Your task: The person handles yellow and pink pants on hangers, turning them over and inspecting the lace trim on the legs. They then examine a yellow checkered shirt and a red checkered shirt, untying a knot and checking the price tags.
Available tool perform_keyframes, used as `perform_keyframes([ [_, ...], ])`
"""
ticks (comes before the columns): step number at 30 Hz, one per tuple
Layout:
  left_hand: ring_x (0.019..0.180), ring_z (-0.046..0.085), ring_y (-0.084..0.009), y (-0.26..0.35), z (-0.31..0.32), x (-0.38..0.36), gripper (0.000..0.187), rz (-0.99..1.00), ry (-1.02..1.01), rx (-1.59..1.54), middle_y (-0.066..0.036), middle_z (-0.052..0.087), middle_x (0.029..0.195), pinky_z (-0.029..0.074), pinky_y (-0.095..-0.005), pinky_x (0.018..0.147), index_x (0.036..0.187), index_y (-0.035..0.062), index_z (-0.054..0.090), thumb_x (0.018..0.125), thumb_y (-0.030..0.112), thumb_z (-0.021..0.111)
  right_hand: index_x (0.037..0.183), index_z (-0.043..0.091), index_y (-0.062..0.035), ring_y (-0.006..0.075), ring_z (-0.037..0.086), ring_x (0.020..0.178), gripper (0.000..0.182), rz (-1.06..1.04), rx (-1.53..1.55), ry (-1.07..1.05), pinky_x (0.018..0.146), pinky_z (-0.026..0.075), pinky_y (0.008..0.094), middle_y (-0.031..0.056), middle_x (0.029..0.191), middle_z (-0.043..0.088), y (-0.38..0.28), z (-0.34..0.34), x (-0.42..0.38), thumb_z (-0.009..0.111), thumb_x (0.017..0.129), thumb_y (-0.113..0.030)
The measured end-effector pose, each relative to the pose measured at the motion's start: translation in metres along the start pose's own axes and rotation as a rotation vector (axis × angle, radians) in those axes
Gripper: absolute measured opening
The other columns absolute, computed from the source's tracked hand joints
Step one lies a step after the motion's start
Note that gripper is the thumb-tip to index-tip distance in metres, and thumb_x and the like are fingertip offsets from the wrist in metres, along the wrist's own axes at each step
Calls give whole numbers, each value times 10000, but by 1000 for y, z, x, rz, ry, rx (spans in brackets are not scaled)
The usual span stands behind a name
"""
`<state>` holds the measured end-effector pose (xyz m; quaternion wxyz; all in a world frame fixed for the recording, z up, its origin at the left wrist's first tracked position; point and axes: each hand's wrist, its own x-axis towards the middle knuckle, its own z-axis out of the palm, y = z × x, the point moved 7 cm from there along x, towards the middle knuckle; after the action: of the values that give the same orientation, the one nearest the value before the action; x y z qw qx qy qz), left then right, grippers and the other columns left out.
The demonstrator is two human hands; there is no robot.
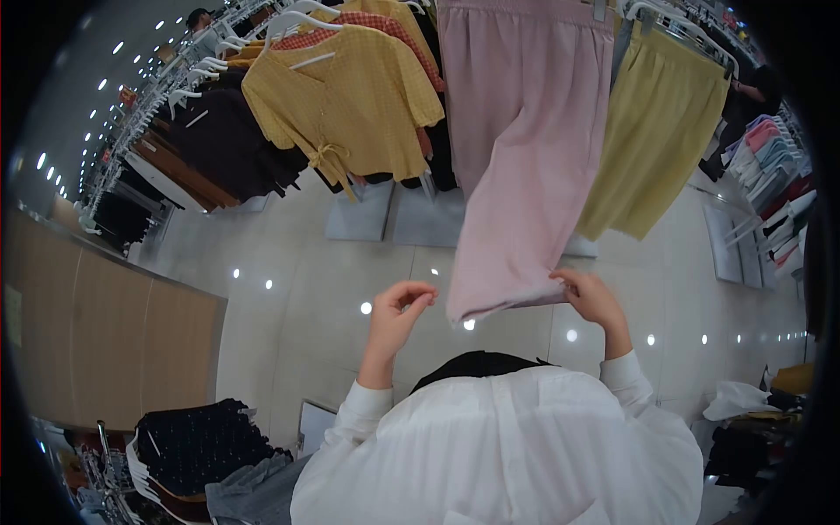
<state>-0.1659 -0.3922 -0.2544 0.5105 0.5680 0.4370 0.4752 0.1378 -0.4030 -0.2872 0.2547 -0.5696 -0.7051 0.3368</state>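
Note:
Pink trousers (525,131) hang from a rail in front of me, one leg pulled toward me. My right hand (595,299) pinches the hem of that leg at its right corner. My left hand (398,313) is raised to the left of the hem, a short gap away from the cloth, with its fingers curled in to the thumb and nothing in them. Both my sleeves are white.
A yellow blouse (346,101) hangs left of the trousers and a yellow-green skirt (656,131) to the right. Dark clothes (219,140) fill the far left rail. A wooden counter (105,324) stands at left, folded dark clothes (197,442) lie below it, and a person (757,87) stands at far right.

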Motion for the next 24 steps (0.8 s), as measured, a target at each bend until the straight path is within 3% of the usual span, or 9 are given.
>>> perform_keyframes([
  [4, 708, 583, -115, -9, -28, 3, 97, 3, 11, -14, -65, 624, 794, 465, -221, 656, 863, -8, 611, 773, -1, 574, 898, 608, -52, 304, 589, 767, 233, 72, -73, -58, 684, 459, 359, 145, 804, 616, 9, 29, 17, 518, 692, 10],
  [10, 705, 594, -127, -30, -49, 10, 98, -97, -14, -115, -79, 625, 784, 487, -230, 668, 873, -19, 608, 786, 4, 568, 817, 627, -41, 314, 581, 707, 148, 68, -329, 82, 643, 452, 364, 154, 752, 607, 19, 48, 37, 536, 701, -50],
  [12, 574, 556, -89, -37, -53, 13, 95, -128, -3, -123, -37, 598, 666, 456, -200, 535, 867, -5, 620, 792, 33, 575, 811, 627, -42, 319, 580, 701, 149, 85, -346, 97, 643, 450, 372, 156, 739, 604, 28, 55, 37, 522, 706, -54],
  [13, 574, 556, -89, -37, -54, 15, 95, -124, -11, -128, -37, 598, 666, 456, -200, 535, 867, -5, 620, 792, 33, 575, 805, 626, -44, 323, 579, 695, 151, 92, -357, 110, 643, 447, 380, 159, 725, 601, 32, 57, 37, 509, 711, -59],
  [15, 442, 458, -51, -43, -58, 18, 122, -228, -28, 5, 9, 519, 535, 353, -182, 410, 732, 13, 620, 807, 102, 584, 807, 622, -39, 329, 576, 693, 158, 141, -325, 104, 642, 446, 383, 169, 716, 594, 40, 58, 35, 494, 715, -52],
  [16, 442, 458, -51, -47, -57, 20, 122, -223, -34, -1, 9, 519, 535, 353, -182, 410, 732, 13, 620, 807, 102, 584, 809, 618, -34, 335, 573, 691, 166, 187, -286, 87, 641, 445, 385, 178, 708, 588, 46, 59, 33, 479, 719, -46],
  [18, 387, 352, -31, -53, -55, 27, 320, -155, -12, 43, 41, 421, 457, 245, -191, 368, 555, 43, 535, 838, 190, 558, 812, 611, -28, 336, 572, 689, 172, 216, -276, 113, 637, 443, 383, 189, 704, 582, 54, 56, 31, 466, 721, -45],
  [21, 389, 332, -31, -67, -46, 37, 433, -209, -47, -4, 40, 387, 434, 235, -200, 371, 477, 59, 425, 865, 230, 514, 814, 597, -18, 333, 570, 683, 180, 227, -236, 162, 627, 441, 377, 204, 702, 571, 77, 55, 31, 445, 723, -47],
  [24, 392, 303, -29, -69, -30, 51, 451, -205, -76, 30, 46, 356, 425, 216, -207, 372, 472, 63, 407, 878, 241, 489, 808, 585, -13, 320, 570, 678, 175, 245, -178, 160, 621, 438, 367, 204, 705, 569, 92, 52, 31, 437, 726, -58],
])
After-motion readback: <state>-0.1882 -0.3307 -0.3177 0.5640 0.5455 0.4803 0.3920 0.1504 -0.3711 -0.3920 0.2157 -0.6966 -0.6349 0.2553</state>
